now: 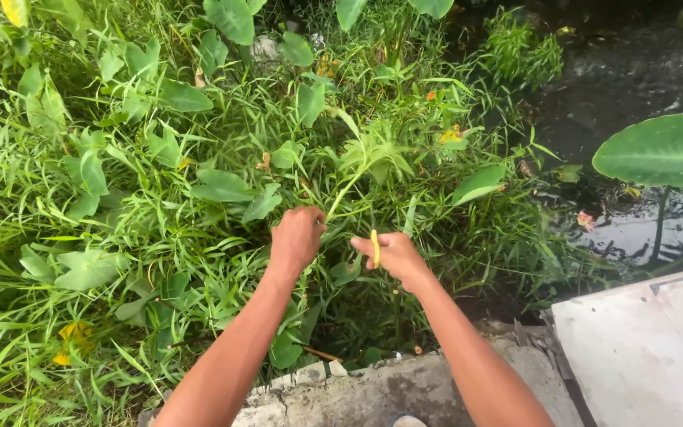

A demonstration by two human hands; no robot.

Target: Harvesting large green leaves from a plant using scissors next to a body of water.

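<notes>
Lots of tall green grass [57, 237] grows all over the left side. Big heart-shaped leaves [223, 186] poke out of it. Dark water [634, 79] lies at the top right, and one very big leaf [662, 150] hangs over it. A cracked grey concrete edge [373, 391] runs along the bottom. A flat pale board [642, 356] sits beside it.

Plant stem [347, 190]: pale green, smooth, matt. Yellow handle [375, 247] in right hand [393, 255]: glossy, plastic-looking. Broad leaf [662, 150]: waxy, smooth, slight sheen. Concrete ledge [373, 391]: grey, rough, cracked. Board [650, 348]: flat, matt, whitish, stained. Water [634, 79]: dark, glossy.
</notes>
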